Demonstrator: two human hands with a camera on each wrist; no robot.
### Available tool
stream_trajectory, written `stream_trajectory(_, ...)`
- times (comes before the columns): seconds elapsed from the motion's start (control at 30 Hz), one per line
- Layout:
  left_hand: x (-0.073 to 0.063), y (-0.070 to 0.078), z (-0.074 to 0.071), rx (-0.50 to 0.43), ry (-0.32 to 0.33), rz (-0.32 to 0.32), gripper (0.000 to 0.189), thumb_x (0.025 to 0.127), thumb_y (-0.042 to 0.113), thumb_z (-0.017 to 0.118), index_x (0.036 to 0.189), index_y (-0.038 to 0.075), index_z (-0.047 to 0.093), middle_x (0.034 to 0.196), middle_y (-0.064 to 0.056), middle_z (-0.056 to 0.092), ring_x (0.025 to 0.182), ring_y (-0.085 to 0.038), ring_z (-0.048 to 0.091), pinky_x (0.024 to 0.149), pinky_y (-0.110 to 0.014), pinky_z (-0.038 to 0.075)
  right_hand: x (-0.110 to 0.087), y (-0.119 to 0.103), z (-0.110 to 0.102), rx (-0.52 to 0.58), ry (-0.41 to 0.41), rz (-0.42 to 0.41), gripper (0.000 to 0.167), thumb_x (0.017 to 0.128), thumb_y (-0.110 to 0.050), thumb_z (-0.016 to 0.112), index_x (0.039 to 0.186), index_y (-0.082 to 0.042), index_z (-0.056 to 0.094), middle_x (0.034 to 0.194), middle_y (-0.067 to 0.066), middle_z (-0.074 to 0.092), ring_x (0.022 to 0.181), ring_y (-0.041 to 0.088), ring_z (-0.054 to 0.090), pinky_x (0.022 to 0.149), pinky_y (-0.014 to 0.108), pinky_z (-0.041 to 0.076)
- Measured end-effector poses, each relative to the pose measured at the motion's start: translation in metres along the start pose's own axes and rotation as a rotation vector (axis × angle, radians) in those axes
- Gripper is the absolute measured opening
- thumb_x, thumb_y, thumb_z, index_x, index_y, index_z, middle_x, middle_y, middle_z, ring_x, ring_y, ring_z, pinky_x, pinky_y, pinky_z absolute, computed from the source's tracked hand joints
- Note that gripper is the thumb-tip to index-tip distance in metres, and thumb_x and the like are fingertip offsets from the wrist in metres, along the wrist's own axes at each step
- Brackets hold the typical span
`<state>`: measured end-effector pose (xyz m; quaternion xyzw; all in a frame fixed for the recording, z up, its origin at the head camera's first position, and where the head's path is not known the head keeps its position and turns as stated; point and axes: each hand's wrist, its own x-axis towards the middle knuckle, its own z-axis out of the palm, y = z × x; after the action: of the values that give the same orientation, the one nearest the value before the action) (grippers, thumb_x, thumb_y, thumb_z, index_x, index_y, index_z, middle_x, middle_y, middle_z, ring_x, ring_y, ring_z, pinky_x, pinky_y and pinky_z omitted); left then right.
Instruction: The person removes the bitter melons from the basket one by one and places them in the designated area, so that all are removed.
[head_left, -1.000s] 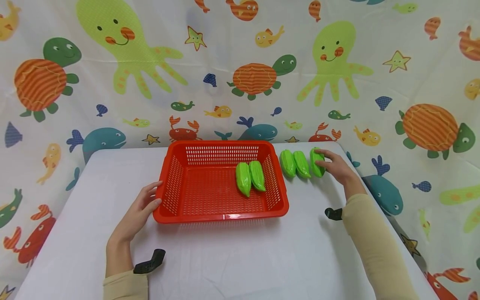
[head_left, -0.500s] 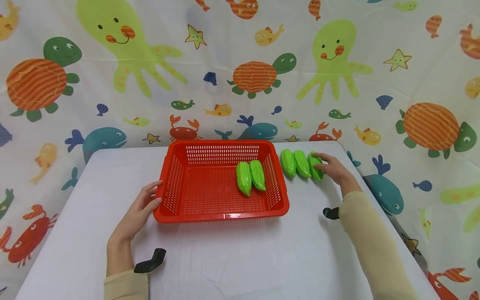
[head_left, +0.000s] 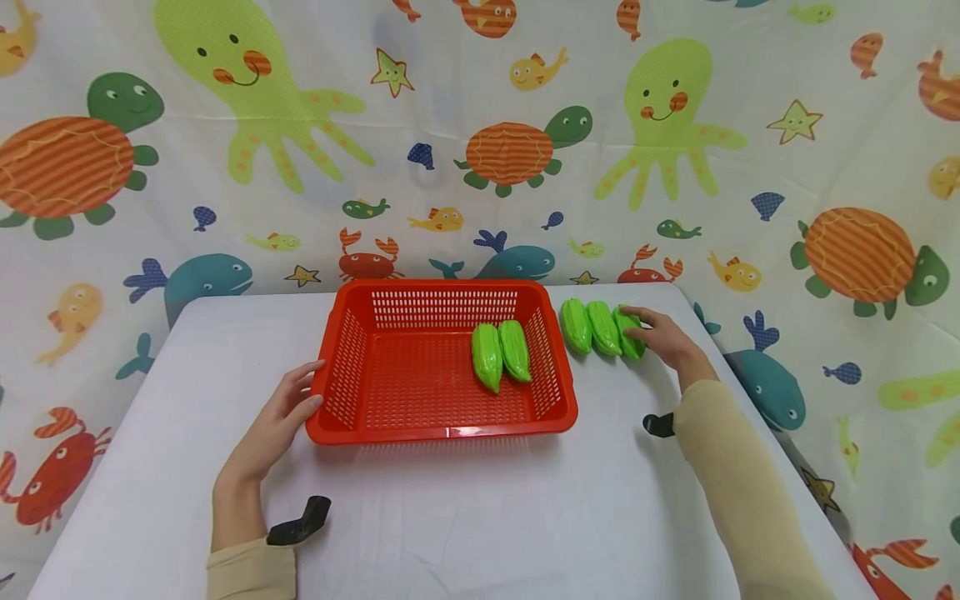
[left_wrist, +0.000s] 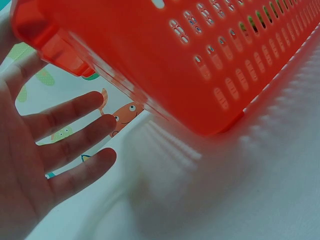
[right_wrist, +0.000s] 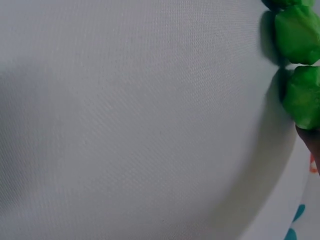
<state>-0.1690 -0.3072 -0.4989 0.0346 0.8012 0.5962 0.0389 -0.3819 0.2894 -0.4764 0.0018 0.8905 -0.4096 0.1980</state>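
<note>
A red perforated plastic basket (head_left: 420, 433) sits mid-table with two glossy, ribbed green toy vegetables with pointed tips (head_left: 487, 357) inside. My left hand (head_left: 277, 425) touches its left rim with thumb and index finger; in the left wrist view the other fingers (left_wrist: 75, 142) extend straight, apart from the wall. Right of the basket, a row holds two more green vegetables (head_left: 576, 327) and a third vegetable (head_left: 630, 343). My right hand (head_left: 663, 335) holds this third one between thumb and fingers. The right wrist view catches the row's ends and a fingertip (right_wrist: 311, 139).
The white table (head_left: 450, 517) reaches back to a curtain (head_left: 420, 108) printed with sea animals. The basket stands near the table's back edge. Black wrist devices (head_left: 300, 522) protrude by both forearms.
My right hand has shifted slightly left and toward me with the vegetable, which now lies against its neighbour in the row. My left hand and the basket stay put.
</note>
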Motion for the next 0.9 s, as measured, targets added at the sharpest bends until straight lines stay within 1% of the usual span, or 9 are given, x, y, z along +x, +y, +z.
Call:
stream_trajectory(0.27,-0.0006,-0.0023,-0.0008,0.007,0.002,-0.002,0.058,0.103,0.031,0.049,0.155,0.024,0.024,0.15,-0.017,0.032,0.135,-0.039,0.031,0.1,-0.067,0.036,0.0014,-0.0034,0.0057,-0.009,0.039,0.003,0.053,0.103,-0.024,0.051,0.153,-0.02,0.035,0.161,0.017,0.012,0.146,0.043,0.009,0.113,0.062,0.014)
stream_trajectory(0.43,0.0004,-0.0051,-0.0012,0.009,0.006,-0.01,0.057,0.103,0.033,0.049,0.154,0.026,0.025,0.15,-0.018,0.031,0.135,-0.039,0.031,0.1,-0.067,0.036,0.003,-0.0033,0.0073,0.011,0.042,0.001,0.052,0.103,-0.023,0.05,0.153,-0.021,0.035,0.162,0.016,0.011,0.146,0.042,0.008,0.113,0.062,0.013)
stream_trajectory(0.73,0.0012,-0.0059,-0.001,0.002,0.003,-0.026,0.059,0.102,0.036,0.05,0.154,0.028,0.024,0.151,-0.019,0.029,0.136,-0.041,0.028,0.1,-0.069,0.032,0.005,-0.001,0.0073,0.024,0.067,0.018,0.054,0.103,-0.026,0.051,0.154,-0.025,0.033,0.162,0.015,0.009,0.147,0.042,0.005,0.112,0.064,0.012)
stream_trajectory(0.9,0.0013,-0.0052,-0.0009,0.006,0.003,-0.035,0.059,0.101,0.036,0.05,0.154,0.029,0.024,0.151,-0.019,0.029,0.137,-0.041,0.028,0.1,-0.07,0.032,0.0056,-0.0005,0.0069,0.021,0.069,0.005,0.056,0.102,-0.027,0.052,0.154,-0.024,0.031,0.162,0.015,0.009,0.147,0.041,0.004,0.113,0.064,0.011)
